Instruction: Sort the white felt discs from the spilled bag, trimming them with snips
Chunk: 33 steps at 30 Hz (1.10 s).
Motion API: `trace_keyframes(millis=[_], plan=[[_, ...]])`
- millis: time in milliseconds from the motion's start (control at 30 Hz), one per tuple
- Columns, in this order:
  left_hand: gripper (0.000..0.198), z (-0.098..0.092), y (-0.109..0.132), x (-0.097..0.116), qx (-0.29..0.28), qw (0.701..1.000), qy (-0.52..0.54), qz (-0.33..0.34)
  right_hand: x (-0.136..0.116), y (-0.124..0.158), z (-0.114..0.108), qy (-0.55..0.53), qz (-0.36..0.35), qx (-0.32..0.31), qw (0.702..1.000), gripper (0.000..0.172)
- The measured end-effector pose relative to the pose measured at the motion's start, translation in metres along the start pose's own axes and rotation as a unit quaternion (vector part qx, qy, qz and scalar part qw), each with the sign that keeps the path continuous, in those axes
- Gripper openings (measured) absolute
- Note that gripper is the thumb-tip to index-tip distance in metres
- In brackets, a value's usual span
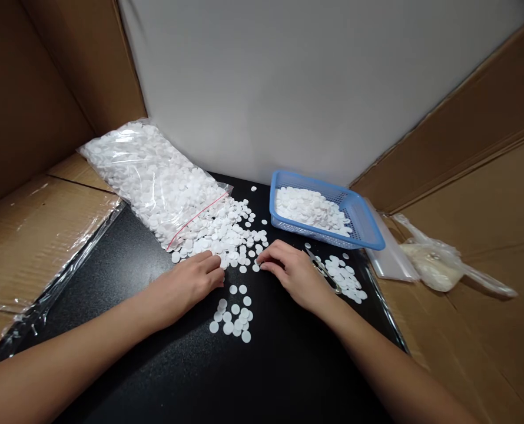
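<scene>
A loose pile of white discs (218, 234) spreads from the mouth of a large clear bag (149, 179) full of discs. My left hand (202, 275) is at the pile's near edge, its fingers curled; what they hold, if anything, is hidden. My right hand (288, 270) touches the pile's right side with thumb and fingertips close together, a disc at the tips. Several separate discs (235, 312) lie on the black table in front of my left hand. More discs fill much of a blue basket (371, 227) behind my right hand.
Small scissors (322, 272) lie right of my right hand, beside a second group of discs (345, 280). Flat clear bags (390, 253) and a knotted bag (434, 265) rest on cardboard at the right. A grey wall (262, 88) stands behind the black table (284, 365).
</scene>
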State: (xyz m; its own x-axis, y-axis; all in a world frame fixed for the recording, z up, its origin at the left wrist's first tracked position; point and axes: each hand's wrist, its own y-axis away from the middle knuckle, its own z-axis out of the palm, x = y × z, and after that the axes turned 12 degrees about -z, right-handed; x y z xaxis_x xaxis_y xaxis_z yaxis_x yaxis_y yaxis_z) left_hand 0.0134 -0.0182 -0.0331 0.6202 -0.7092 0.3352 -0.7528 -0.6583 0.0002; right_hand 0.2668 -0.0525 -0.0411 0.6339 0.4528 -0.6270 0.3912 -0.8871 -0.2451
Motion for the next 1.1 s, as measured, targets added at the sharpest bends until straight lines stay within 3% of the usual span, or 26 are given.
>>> trace_keyframes(millis=[167,300,400,533,600,800,900,1100], plan=[[0.025,-0.005,0.003,0.0,0.026,0.997,-0.056,0.051,0.005,-0.003,0.003,0.013,-0.018,0.006,1.0,0.021],[0.024,-0.008,0.001,0.005,0.026,0.995,-0.088,0.041,0.008,-0.003,0.001,-0.004,-0.005,0.01,1.0,0.021],[0.02,-0.009,0.001,0.009,0.025,0.999,0.014,-0.018,0.007,-0.004,0.001,-0.024,-0.007,0.0,1.0,0.02],[0.015,-0.006,0.003,0.015,-0.07,0.971,0.213,-0.082,0.005,-0.007,0.001,-0.029,0.016,-0.021,0.999,0.016],[0.015,-0.003,0.005,0.017,-0.083,0.97,0.215,-0.079,0.006,-0.009,0.0,-0.029,0.031,-0.026,0.999,0.014],[0.015,0.0,0.004,0.015,-0.018,0.978,0.182,-0.1,0.009,-0.011,-0.003,-0.037,0.053,-0.029,0.998,0.012],[0.017,-0.001,0.004,0.018,0.005,0.98,0.192,-0.052,0.007,-0.011,-0.003,-0.033,0.059,-0.027,0.997,0.01],[0.037,0.005,0.007,0.026,-0.071,0.981,0.154,0.098,0.001,-0.011,0.0,-0.024,0.075,-0.019,0.997,0.013]])
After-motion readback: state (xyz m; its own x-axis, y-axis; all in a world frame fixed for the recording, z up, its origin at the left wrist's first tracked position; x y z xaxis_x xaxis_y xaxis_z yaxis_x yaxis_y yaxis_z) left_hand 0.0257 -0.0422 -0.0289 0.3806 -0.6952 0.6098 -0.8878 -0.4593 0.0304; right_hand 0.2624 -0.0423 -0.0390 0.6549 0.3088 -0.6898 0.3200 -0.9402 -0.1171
